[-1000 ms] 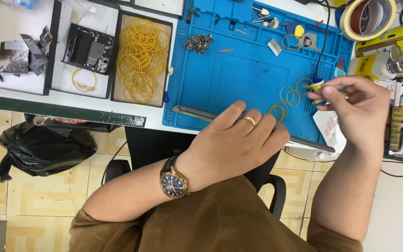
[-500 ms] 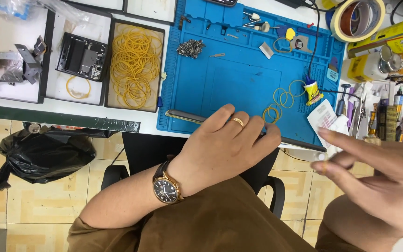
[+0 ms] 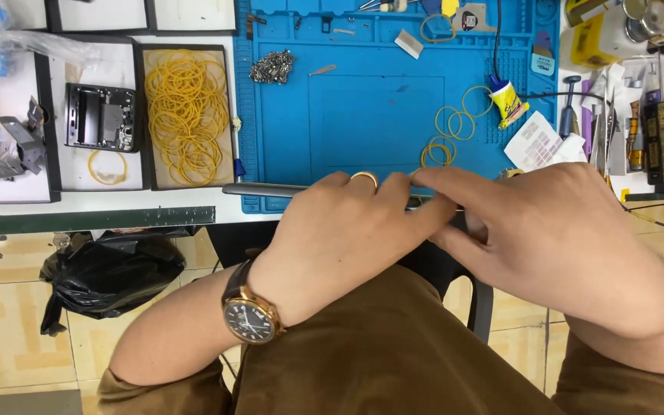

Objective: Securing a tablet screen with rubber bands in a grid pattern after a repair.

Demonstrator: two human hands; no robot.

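Item: flat grey slab [image 3: 270,190], lying along the near edge of the blue mat [image 3: 363,115]. We pinch it with our left hand [image 3: 347,238] and right hand [image 3: 555,238], fingers clamped on its middle. Loose yellow rubber bands [image 3: 447,131] lie on the mat just beyond.

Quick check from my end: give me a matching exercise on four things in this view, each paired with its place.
Things:
1. thin grey device
2. heap of yellow rubber bands
3. small yellow glue bottle
4. black bag

Places:
A. on the floor under the bench
B. in a black-rimmed tray
C. under both hands at the mat's near edge
D. on the blue mat's right side

Pairs: 1-C, 2-B, 3-D, 4-A
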